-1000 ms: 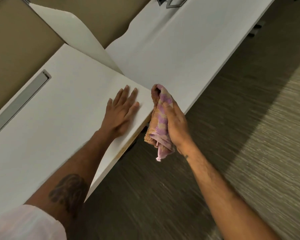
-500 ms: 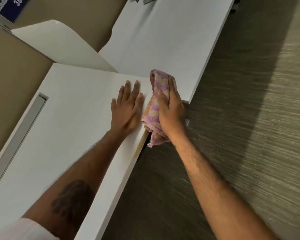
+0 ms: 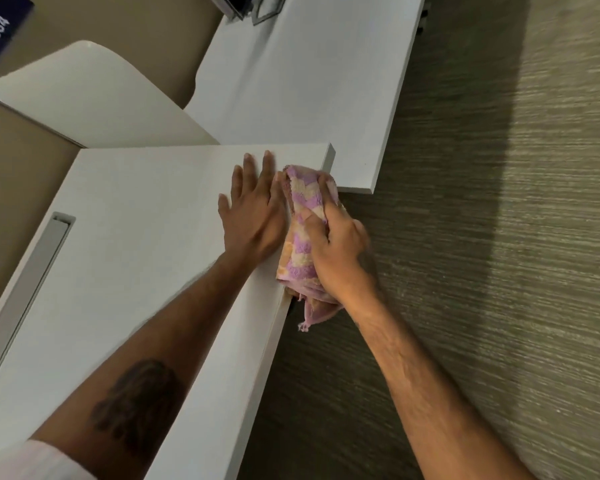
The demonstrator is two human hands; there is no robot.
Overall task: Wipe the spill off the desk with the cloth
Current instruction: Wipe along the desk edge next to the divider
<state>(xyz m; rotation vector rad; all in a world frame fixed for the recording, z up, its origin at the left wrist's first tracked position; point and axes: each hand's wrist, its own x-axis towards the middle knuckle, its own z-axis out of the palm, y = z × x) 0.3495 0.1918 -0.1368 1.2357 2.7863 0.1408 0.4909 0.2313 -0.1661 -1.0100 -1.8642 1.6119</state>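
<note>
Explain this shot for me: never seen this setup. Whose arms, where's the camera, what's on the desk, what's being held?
There is no machine here: a person wears one wide-angle camera on the head, looking down at their own bare arms. The left hand lies flat, fingers spread, on the white desk. The right hand grips a bunched purple, cream and orange cloth at the desk's front edge, with a tail hanging below. No spill is visible. A long slot is set into the desktop at left. A second desk stands beyond.
</note>
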